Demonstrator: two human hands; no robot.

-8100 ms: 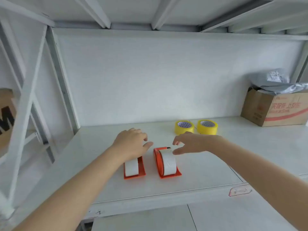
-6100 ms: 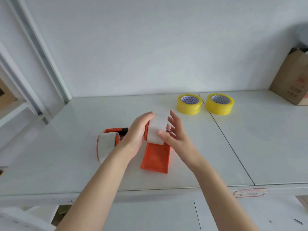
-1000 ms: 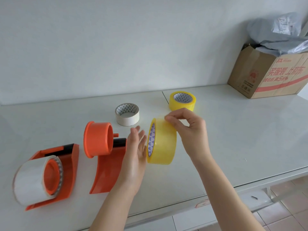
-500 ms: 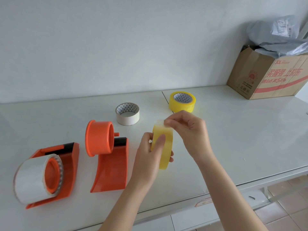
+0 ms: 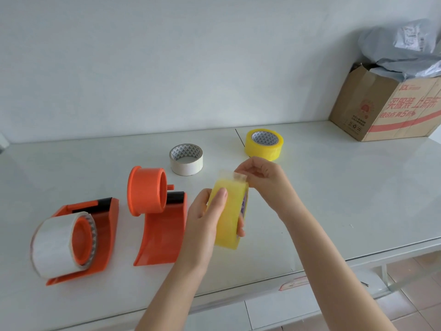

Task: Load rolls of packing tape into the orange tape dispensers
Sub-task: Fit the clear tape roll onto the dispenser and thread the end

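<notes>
My left hand (image 5: 205, 223) grips a yellow tape roll (image 5: 230, 218) held upright on edge above the white table (image 5: 334, 199). My right hand (image 5: 265, 180) pinches the roll's loose tape end (image 5: 235, 175) at its top. Just left of the roll lies an orange dispenser (image 5: 162, 230) with a bare orange spool (image 5: 146, 189). A second orange dispenser (image 5: 95, 235) at far left carries a white tape roll (image 5: 55, 244). Behind, a second yellow roll (image 5: 263, 144) and a near-spent white roll (image 5: 186, 158) lie flat.
A cardboard box (image 5: 386, 108) holding grey plastic mailers (image 5: 403, 48) stands at the back right against the wall. The table's front edge (image 5: 358, 259) runs close below my arms, with tiled floor (image 5: 417, 302) beyond it at the lower right.
My left hand closed around the yellow roll and turned it edge-on. My right hand moved to the roll's top and lifted the loose tape end.
</notes>
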